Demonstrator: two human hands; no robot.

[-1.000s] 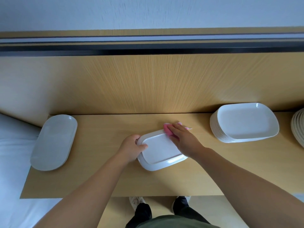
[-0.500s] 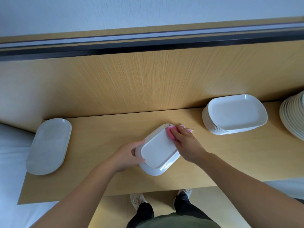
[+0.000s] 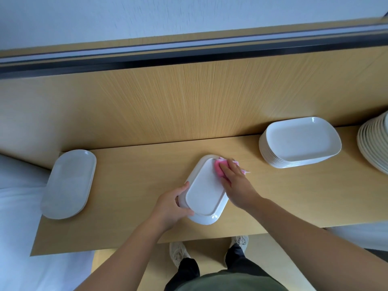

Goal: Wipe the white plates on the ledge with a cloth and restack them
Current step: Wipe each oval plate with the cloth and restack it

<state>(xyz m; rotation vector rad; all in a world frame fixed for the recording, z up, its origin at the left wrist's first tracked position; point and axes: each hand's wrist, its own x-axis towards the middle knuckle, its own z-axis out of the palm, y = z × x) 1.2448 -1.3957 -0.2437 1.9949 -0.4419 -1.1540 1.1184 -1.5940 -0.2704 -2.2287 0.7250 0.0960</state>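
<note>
Wood-grain surface (image 3: 134, 185) ran along a matching wall panel (image 3: 189, 101), seen from above. One white plate (image 3: 204, 192) lay between the two grips, long axis slanting away from the person. Left grip (image 3: 170, 208) pinched the plate's near-left rim, thumb on top, fingers curled under the edge. Right grip (image 3: 236, 183) had its fingers laid fairly flat on a pink cloth (image 3: 218, 168) and pressed it on the plate's far corner; it did not look closed round the cloth.

Change over the last second: the plate swung round from lying crosswise to this slant, and the left grip slid from the far-left corner down to the near-left edge. The cloth stayed at the far end under the right grip. Judgement: the plate was being turned under the cloth so the rim got wiped all round, mid-wipe and not ready to stack. Couldn't tell whether it was face up or face down, or one plate or two.

Tall stack of rectangular plates (image 3: 300, 141) sat well beyond the right grip, with a round stack (image 3: 375, 148) further out. Short pile of oval plates (image 3: 69, 183) sat well out past the left grip. Which pile was the wiped one, can't tell.
</note>
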